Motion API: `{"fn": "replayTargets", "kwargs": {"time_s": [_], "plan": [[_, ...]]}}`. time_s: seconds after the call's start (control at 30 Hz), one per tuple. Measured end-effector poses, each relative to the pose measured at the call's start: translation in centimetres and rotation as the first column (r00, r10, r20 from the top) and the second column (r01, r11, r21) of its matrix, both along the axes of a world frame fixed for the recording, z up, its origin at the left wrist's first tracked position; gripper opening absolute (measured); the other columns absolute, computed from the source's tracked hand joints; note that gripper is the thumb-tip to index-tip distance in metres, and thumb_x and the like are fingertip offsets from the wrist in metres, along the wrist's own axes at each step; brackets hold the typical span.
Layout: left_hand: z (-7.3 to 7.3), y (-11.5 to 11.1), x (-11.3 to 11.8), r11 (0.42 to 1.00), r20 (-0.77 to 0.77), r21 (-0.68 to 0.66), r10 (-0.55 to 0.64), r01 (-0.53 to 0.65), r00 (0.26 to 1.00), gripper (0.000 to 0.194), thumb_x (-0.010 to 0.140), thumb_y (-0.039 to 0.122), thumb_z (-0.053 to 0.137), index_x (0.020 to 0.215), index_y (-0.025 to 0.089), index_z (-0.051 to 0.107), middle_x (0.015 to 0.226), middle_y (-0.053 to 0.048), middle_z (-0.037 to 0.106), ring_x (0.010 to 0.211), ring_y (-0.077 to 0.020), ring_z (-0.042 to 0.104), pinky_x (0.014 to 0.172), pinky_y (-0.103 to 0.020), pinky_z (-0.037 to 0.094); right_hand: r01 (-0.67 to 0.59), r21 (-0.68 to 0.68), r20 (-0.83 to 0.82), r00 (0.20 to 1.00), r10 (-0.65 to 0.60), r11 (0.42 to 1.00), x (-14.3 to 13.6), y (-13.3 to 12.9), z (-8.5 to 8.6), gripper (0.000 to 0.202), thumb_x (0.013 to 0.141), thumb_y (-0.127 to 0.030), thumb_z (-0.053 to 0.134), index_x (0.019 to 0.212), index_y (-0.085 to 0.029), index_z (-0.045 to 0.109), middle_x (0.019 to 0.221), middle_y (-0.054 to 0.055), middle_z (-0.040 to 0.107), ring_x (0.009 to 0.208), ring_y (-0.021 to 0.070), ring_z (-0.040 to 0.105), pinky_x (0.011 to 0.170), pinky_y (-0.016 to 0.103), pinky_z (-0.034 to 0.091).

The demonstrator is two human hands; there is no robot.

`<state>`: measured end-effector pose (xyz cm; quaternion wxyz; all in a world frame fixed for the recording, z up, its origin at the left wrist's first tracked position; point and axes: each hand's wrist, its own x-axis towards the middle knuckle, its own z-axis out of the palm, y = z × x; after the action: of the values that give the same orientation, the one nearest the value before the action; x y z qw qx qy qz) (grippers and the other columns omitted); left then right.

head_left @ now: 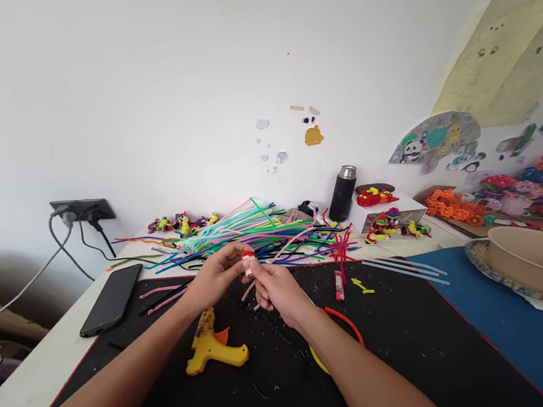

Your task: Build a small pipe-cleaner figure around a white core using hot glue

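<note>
Above the black mat [396, 334], my left hand [216, 277] and my right hand [279, 288] meet, both closed on one small red and cream piece [248, 259]. Fingers cover most of it, and it looks fuzzy. A pink pipe cleaner [247, 292] shows just below, and I cannot tell whether it is joined to the piece. Under my left forearm lies a yellow glue gun [216, 349]. Beside my right forearm, a tool with a red handle [347, 322] and a yellow handle is partly hidden.
Behind my hands spreads a heap of coloured pipe cleaners [255, 232]. A phone [112, 300] lies left. A black flask [343, 195], a small red-and-white item [338, 286], yellow bits [363, 286] and clear sticks [407, 270] are to the right, with a beige bowl [537, 260] farther over.
</note>
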<state>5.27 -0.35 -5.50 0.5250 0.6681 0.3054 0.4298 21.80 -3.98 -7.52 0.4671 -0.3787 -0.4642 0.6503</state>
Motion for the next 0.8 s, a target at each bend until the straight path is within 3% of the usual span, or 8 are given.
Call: {"fn": "replayTargets", "kwargs": {"time_s": [0.37,0.8], "plan": [[0.3,-0.1,-0.1,1.0,-0.013,-0.021,-0.016,0.016,1.0,0.036,0.088,0.046,0.075,0.103,0.018,0.058,0.085,0.001,0.058,0.069,-0.0129,0.056,0.066,-0.027,0.05,-0.015,-0.004,0.037,0.999,0.015,1.0,0.1,0.2,-0.5,0.065,0.076,-0.081,0.066,0.078,-0.016,0.064,0.043,-0.01,0.037,0.034,0.0075,0.036,0.036,0.022,0.02],[1.5,-0.5,-0.2,0.998,-0.023,-0.058,-0.028,0.026,0.999,0.042,0.085,0.047,0.078,0.109,0.017,0.06,0.09,-0.002,0.062,0.075,-0.0146,0.059,0.07,-0.03,0.052,-0.015,0.036,-0.02,1.0,0.015,0.999,0.1,0.1,-0.4,0.058,0.079,-0.076,0.069,0.073,-0.02,0.055,0.044,-0.011,0.037,0.034,0.0073,0.037,0.034,0.022,0.019]]}}
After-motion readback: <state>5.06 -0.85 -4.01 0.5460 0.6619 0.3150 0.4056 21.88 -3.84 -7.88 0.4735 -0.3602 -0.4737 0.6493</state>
